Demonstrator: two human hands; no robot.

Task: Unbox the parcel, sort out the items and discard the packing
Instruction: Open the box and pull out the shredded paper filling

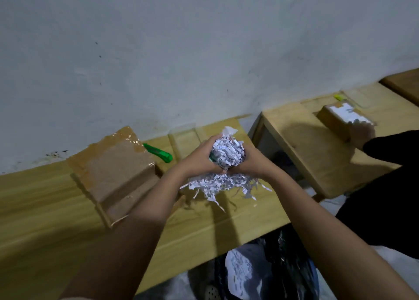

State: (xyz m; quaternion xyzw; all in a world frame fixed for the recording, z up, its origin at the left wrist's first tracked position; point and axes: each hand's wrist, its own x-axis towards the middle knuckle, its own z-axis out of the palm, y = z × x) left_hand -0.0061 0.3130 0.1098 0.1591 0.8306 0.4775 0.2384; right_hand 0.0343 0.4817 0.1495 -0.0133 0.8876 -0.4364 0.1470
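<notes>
Nearest the lens, at 6 o'clock below the table edge: a black bin bag with white shredded scraps already inside. Above it, two bare forearms reaching toward the middle. Left hand and right hand cupped together, fingers closed around a ball of shredded paper packing, with something small and green showing between the left fingers, too hidden to identify. Loose strips spilling from under the hands onto the wooden table. At 9 o'clock of the hands, touching the left forearm: the opened cardboard parcel, flaps shiny with tape. At 10 o'clock, just beyond the box: a green utility knife. At 2 o'clock, well apart on a second table: another taped parcel under a second person's hand, black sleeve behind.
</notes>
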